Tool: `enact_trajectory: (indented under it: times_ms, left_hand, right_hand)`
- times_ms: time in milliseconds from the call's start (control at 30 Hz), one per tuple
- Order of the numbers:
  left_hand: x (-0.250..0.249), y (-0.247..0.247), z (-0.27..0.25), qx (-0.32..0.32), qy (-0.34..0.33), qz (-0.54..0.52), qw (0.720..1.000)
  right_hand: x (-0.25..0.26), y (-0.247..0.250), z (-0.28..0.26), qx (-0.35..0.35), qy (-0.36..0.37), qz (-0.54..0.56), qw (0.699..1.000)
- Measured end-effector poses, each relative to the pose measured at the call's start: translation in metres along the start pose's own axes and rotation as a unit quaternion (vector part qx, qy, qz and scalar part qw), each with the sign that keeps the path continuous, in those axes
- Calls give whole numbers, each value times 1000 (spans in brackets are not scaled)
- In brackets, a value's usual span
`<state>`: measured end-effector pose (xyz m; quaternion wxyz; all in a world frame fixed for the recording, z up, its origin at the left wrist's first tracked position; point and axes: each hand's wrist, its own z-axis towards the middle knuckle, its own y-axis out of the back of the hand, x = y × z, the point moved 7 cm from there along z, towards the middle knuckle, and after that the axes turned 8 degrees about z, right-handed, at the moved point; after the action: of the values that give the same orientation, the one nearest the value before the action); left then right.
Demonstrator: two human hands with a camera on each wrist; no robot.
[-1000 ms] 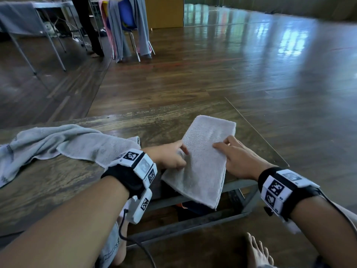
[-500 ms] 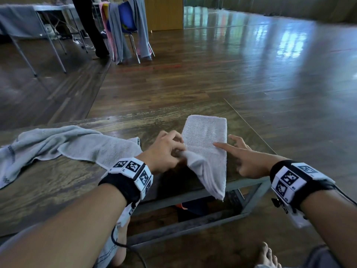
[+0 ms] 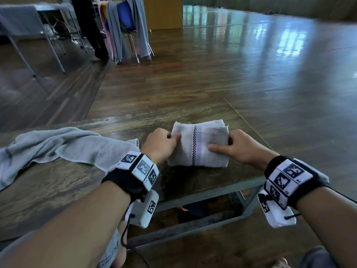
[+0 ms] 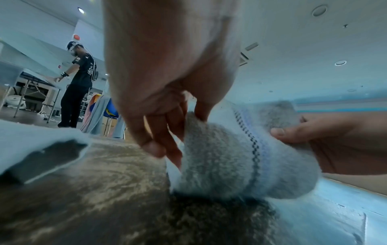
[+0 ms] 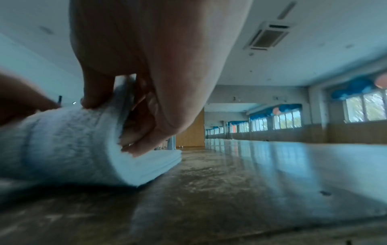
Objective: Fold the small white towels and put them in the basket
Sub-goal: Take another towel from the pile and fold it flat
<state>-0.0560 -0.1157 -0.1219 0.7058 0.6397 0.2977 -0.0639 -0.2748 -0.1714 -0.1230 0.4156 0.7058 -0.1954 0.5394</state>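
Note:
A small white towel (image 3: 200,146) with a dark checked stripe lies folded into a thick square near the front right corner of the wooden table (image 3: 58,186). My left hand (image 3: 161,145) pinches its left edge, thumb on top and fingers under the upper layer. My right hand (image 3: 238,146) grips the right edge, thumb pressed on the top face. In the left wrist view the towel (image 4: 226,159) bulges between my left hand's fingers (image 4: 159,137) and the right hand (image 4: 335,140). The right wrist view shows the towel (image 5: 69,145) held by my right hand (image 5: 117,106). No basket is in view.
A second, unfolded pale towel (image 3: 58,147) sprawls over the table's left half. The table's metal frame (image 3: 212,192) runs along the front edge. Far back stand a chair (image 3: 125,26) draped with cloths, another table (image 3: 29,22) and a person (image 4: 77,82).
The towel's hanging near end has been brought up onto the table, making a thick square with the stripe on top. Both hands moved from its middle to grip its left and right edges.

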Motion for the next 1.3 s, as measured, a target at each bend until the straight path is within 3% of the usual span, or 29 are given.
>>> enact_trajectory:
  times_ms: [133, 233, 333, 600, 733, 933, 1100, 1233, 1300]
  left_hand:
    - [14, -22, -4, 131, 65, 67, 987]
    - [18, -27, -5, 146, 98, 72, 982]
    - [13, -22, -2, 121, 103, 62, 985]
    - [12, -22, -3, 103, 121, 73, 985]
    - [12, -23, -3, 92, 109, 66, 988]
    - [15, -24, -4, 84, 86, 83, 989]
    - [17, -26, -2, 87, 98, 70, 989]
    - [12, -26, -3, 93, 77, 76, 990]
    - [6, -22, -4, 66, 59, 61, 994]
  right_hand:
    - [-31, -19, -1, 65, -176, 71, 980]
    - [-37, -22, 3, 56, -206, 68, 975]
    - [-34, -17, 9, 13, -200, 41, 979]
    - [-30, -19, 11, -2, -159, 62, 985]
    - [-22, -12, 18, -60, -119, 46, 990]
    - [-26, -14, 28, -76, -122, -61, 988]
    - [-25, -15, 31, -108, -96, -213, 966]
    - [-17, -23, 33, -45, -9, -255, 966]
    - [-16, -26, 33, -9, 12, -277, 961]
